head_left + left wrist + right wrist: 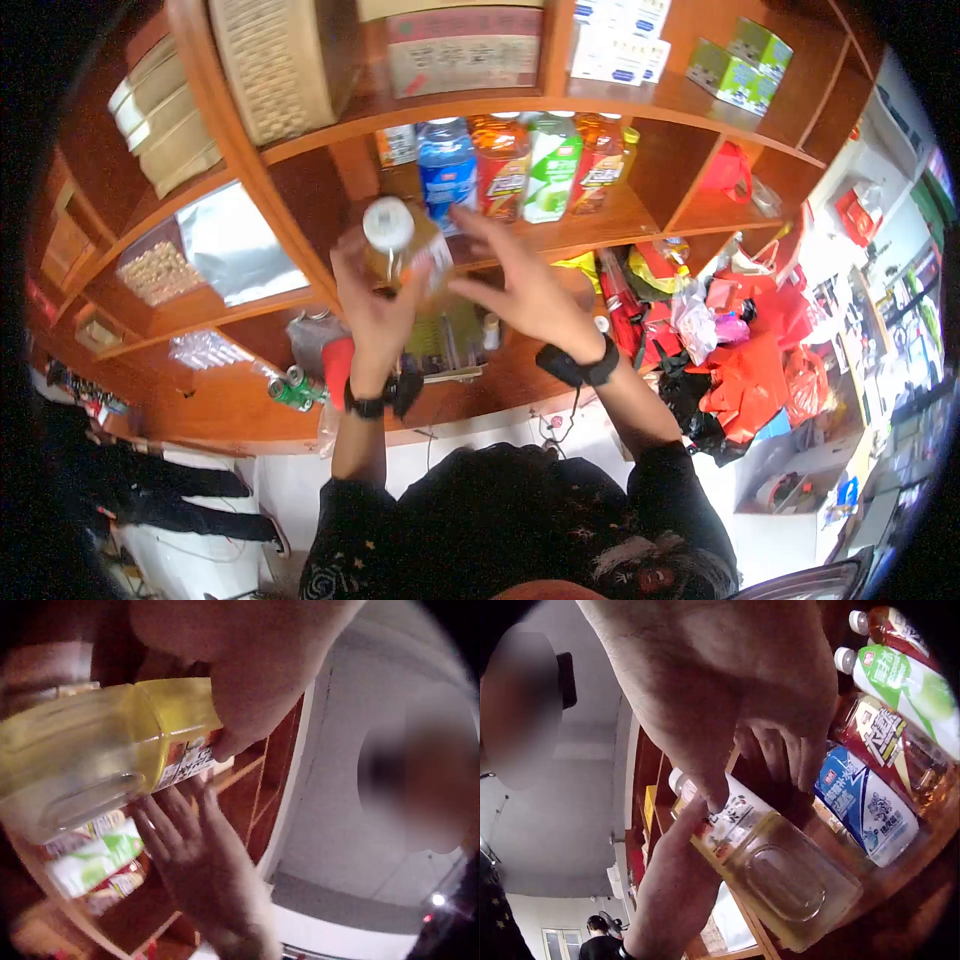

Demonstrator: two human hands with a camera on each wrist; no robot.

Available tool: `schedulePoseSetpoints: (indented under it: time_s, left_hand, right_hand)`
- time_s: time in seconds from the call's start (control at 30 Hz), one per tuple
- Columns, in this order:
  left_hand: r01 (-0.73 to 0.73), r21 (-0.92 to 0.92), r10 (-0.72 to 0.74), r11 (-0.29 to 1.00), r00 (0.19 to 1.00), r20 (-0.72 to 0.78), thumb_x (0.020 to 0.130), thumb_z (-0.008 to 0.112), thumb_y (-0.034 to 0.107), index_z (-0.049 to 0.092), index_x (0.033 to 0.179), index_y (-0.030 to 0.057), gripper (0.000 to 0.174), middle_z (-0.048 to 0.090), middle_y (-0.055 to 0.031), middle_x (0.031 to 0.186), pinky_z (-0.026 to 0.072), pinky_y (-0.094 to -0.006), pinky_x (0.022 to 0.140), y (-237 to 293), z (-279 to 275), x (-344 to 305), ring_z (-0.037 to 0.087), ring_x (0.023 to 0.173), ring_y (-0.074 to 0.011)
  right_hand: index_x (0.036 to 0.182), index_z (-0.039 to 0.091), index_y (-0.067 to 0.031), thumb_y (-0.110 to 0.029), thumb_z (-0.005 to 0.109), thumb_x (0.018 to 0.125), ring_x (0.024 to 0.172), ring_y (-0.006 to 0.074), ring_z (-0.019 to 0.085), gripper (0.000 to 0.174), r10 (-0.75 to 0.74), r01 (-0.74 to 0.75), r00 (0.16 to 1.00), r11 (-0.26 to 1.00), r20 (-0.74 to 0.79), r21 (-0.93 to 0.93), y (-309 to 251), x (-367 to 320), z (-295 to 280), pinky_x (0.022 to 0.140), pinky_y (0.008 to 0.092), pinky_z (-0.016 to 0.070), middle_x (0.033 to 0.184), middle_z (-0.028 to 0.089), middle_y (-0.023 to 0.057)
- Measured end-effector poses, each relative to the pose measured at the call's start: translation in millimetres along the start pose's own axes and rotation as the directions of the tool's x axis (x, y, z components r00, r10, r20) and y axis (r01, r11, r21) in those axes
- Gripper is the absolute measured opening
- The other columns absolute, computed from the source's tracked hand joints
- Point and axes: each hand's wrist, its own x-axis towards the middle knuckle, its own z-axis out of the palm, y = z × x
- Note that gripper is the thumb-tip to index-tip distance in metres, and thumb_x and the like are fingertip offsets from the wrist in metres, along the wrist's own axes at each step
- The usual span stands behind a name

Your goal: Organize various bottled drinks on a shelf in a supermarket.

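A large clear plastic drink bottle (787, 874) with a yellowish tint, a printed label (739, 817) and a white cap (388, 222) is in front of the shelf. My left hand (375, 315) grips it around the upper part, seen also in the left wrist view with the yellow bottle (97, 750) below the palm. Beside it, my right hand (525, 295) has its fingers extended, thumb close at the label. Behind stand a blue-labelled bottle (447, 170), a reddish-brown drink bottle (500, 165) and a green-and-white bottle (551, 165) in a row.
Another brown drink bottle (598, 165) ends the row. Below is an olive-coloured box (445, 345) on the lower shelf. Green cans (290, 390) lie at left, red bags (750, 385) pile at right. White boxes (620, 50) sit on the shelf above.
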Motion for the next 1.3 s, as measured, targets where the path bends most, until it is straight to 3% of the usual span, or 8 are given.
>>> schedulePoseSetpoints:
  time_s: [0.2,0.27,0.3,0.33,0.67,0.97,1.1,1.3]
  left_hand:
    - [0.229,-0.218,-0.102,0.949,0.874,0.474,0.080,0.090,0.010,0.045,0.129,0.0005,0.067,0.059,-0.0140,0.125,0.0493,-0.0386,0.103,25,39,-87,0.060,0.120,-0.0230]
    - [0.469,-0.191,-0.198,0.862,0.661,0.724,0.081,0.089,0.011,0.045,0.131,0.0007,0.068,0.058,-0.0151,0.129,0.0486,-0.0394,0.105,0,68,-121,0.060,0.122,-0.0236]
    - [0.108,-0.106,-0.001,0.988,0.708,0.706,0.083,0.089,0.017,0.045,0.134,0.0016,0.069,0.058,-0.0160,0.133,0.0476,-0.0402,0.106,-7,80,-137,0.060,0.123,-0.0239]
    - [0.411,-0.198,-0.144,0.890,0.665,0.732,0.084,0.088,0.023,0.046,0.134,0.0016,0.068,0.058,-0.0165,0.133,0.0475,-0.0413,0.106,5,93,-148,0.060,0.123,-0.0261]
    - [0.220,0.233,-0.303,0.947,0.377,0.875,0.086,0.085,0.026,0.050,0.127,0.0020,0.060,0.065,-0.0193,0.118,0.0526,-0.0455,0.094,-14,202,-248,0.067,0.108,-0.0349]
    - [0.339,0.196,-0.370,0.920,0.589,0.718,0.082,0.085,0.013,0.046,0.138,-0.0026,0.069,0.064,-0.0265,0.122,0.0508,-0.0503,0.097,-74,278,-319,0.064,0.114,-0.0419]
    - [0.533,0.094,-0.342,0.841,0.390,0.855,0.079,0.087,0.015,0.062,0.124,-0.0020,0.054,0.071,-0.0220,0.114,0.0519,-0.0498,0.097,-95,281,-329,0.068,0.109,-0.0387]
    - [0.633,-0.011,-0.354,0.774,0.447,0.821,0.087,0.080,0.012,0.057,0.132,0.0014,0.052,0.067,-0.0170,0.126,0.0496,-0.0466,0.103,-117,297,-356,0.063,0.120,-0.0335]
  right_hand:
    - [0.146,0.046,-0.0024,-0.022,0.077,0.094,0.124,0.0240,0.064,0.063,0.218,-0.234,0.961,0.969,0.170,0.082,23,-109,-45,0.102,0.0379,0.0509,0.136,0.062,0.0124]
    - [0.146,0.047,-0.0043,-0.018,0.077,0.094,0.119,0.0257,0.067,0.062,0.369,-0.392,0.914,0.910,0.168,0.136,27,-144,-53,0.099,0.0368,0.0519,0.130,0.065,0.0116]
    - [0.147,0.046,-0.0048,-0.017,0.076,0.095,0.118,0.0264,0.067,0.061,0.399,-0.427,0.903,0.878,0.162,0.215,40,-172,-50,0.098,0.0375,0.0525,0.129,0.066,0.0117]
    - [0.147,0.045,-0.0053,-0.016,0.075,0.095,0.116,0.0271,0.068,0.061,0.428,-0.456,0.890,0.840,0.158,0.294,63,-200,-45,0.097,0.0383,0.0531,0.128,0.067,0.0118]
    - [0.146,0.045,-0.0016,-0.012,0.074,0.095,0.125,0.0349,0.063,0.060,0.665,-0.679,0.733,0.707,0.139,0.199,190,-362,-37,0.097,0.0432,0.0537,0.133,0.066,0.0202]
    - [0.140,0.047,0.0000,-0.012,0.070,0.097,0.119,0.0397,0.065,0.050,0.680,-0.686,0.727,0.721,0.095,0.094,261,-395,-30,0.097,0.0455,0.0522,0.128,0.065,0.0219]
    - [0.152,0.032,-0.0028,-0.012,0.076,0.093,0.130,0.0343,0.058,0.074,0.631,-0.663,0.741,0.741,0.231,0.103,272,-388,-39,0.108,0.0444,0.0480,0.138,0.060,0.0192]
    - [0.155,0.025,-0.0011,-0.015,0.090,0.079,0.132,0.0302,0.055,0.101,0.517,-0.503,0.856,0.822,0.020,0.267,332,-409,4,0.111,0.0418,0.0447,0.141,0.057,0.0158]
